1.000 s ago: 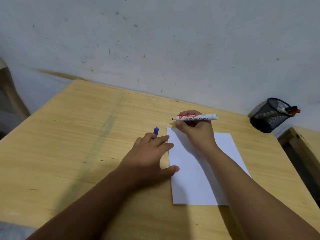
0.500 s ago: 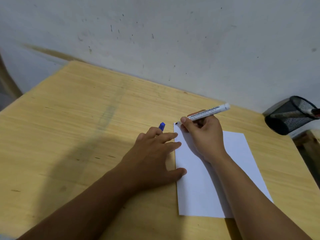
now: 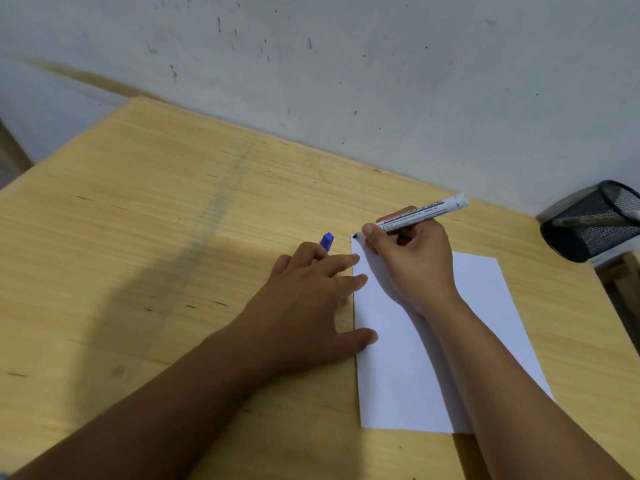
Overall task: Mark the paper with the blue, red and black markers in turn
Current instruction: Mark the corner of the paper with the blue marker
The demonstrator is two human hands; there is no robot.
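A white sheet of paper (image 3: 485, 306) lies on the wooden table (image 3: 138, 237). My right hand (image 3: 412, 265) grips a white-barrelled marker (image 3: 426, 209) in a writing hold, and its dark tip touches the paper's far left corner. My left hand (image 3: 308, 299) rests palm down beside the paper's left edge, fingertips and thumb on the sheet. A blue cap (image 3: 327, 240) sticks out from between its fingers. The sheet's visible part shows no marks.
A black mesh pen holder (image 3: 595, 223) lies tipped on its side at the table's far right, against the wall, with a marker inside. The grey wall runs along the table's far edge. The table's right edge drops off near the holder.
The marker has tilted down from a level hold above the paper until its tip meets the sheet's far left corner. My left hand has stayed beside the paper.
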